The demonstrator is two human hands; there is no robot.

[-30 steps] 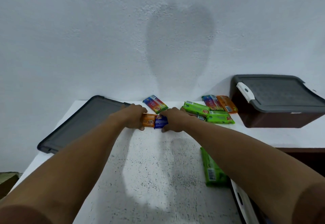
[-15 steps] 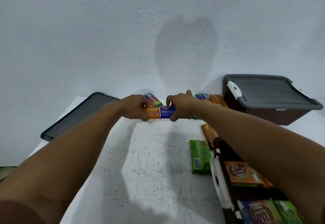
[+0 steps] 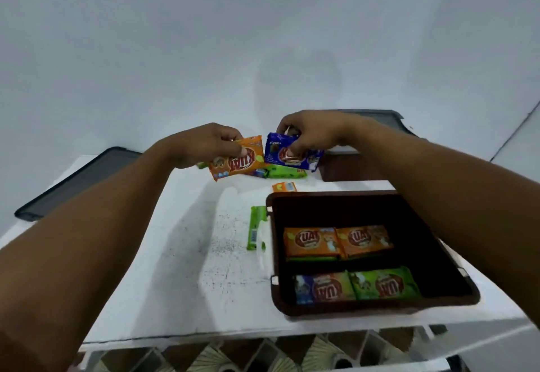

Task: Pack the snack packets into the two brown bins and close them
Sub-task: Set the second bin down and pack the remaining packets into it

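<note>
My left hand [image 3: 201,145] pinches an orange snack packet [image 3: 238,158] lifted above the white table. Beside it, my right hand [image 3: 314,132] grips a blue snack packet [image 3: 292,154]. Below them to the right sits an open brown bin [image 3: 409,307] holding several packets, orange ones in the far row and a blue-and-green pair in the near row. A second brown bin [image 3: 344,170] with a grey lid on stands behind my right hand, mostly hidden. Loose packets lie on the table: a green one [image 3: 286,171] under the held packets, a small orange one [image 3: 284,187], and a green one [image 3: 254,227] by the open bin's left wall.
A dark grey bin lid [image 3: 79,181] leans at the table's far left edge against the white wall. The white table [image 3: 181,254] ends close to me, with woven material visible beneath its front edge.
Both hands have lifted the orange and blue packets off the table and turned them upright. The view dropped, bringing the open bin fully into sight.
</note>
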